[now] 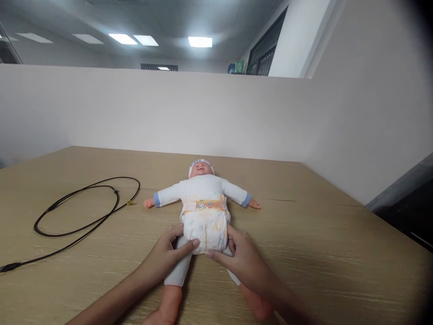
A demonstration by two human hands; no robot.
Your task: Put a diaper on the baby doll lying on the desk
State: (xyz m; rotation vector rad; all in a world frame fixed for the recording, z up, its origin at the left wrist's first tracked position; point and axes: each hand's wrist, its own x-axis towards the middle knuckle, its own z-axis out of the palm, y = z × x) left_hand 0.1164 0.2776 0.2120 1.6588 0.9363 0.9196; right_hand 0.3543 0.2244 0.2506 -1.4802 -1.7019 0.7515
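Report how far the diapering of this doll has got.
Done: the diaper sits around the doll's hips, its printed band across the waist. In hand: the left hand and right hand hold its lower corners beside the legs, thumbs on the front. Left: probably only settling the leg edges; whether the side tabs are fastened cannot be seen.

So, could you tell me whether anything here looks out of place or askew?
Nothing looks spilled or damaged. The baby doll lies flat on its back with its diaper sitting straight, left hand and right hand at its lower edge. The only stray item is a black cable looped on the wooden table.
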